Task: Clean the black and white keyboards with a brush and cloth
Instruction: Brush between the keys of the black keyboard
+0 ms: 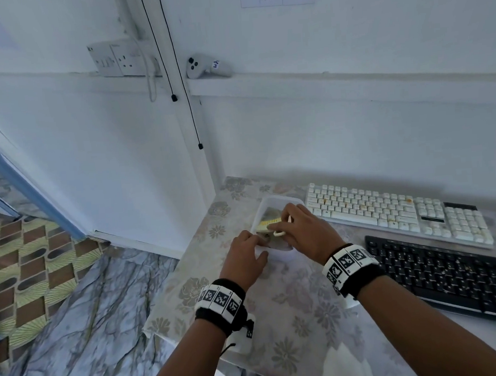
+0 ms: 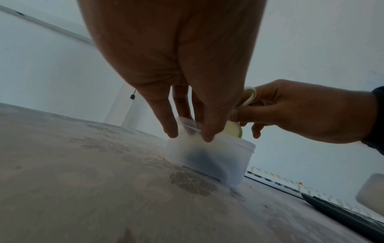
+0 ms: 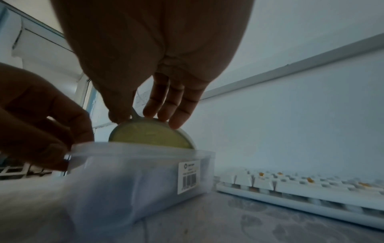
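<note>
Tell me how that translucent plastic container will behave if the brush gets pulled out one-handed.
The translucent container looks thin-walled and likely light, so it may lift or slide on the floral tablecloth. The left hand gripping its rim suggests it needs steadying. Its low, wide shape probably resists tipping while the right hand lifts the brush.

Floral tablecloth (image 1: 293, 308), white controller (image 1: 207, 66) on wall ledge, double socket (image 1: 120, 58) — two hanging black cords (image 1: 189, 103)

A container (image 1: 271, 201) sits on the table (image 1: 294, 316), near its far left corner by the wall. Two keyboards lie to its right: the white keyboard (image 1: 395, 210) at the back along the wall, the black keyboard (image 1: 452, 276) in front of it. Both hands meet at the container, the left hand (image 1: 245, 255) at its near rim, the right hand (image 1: 302, 231) over it holding a brush (image 3: 151, 134) that stands partly inside.
</note>
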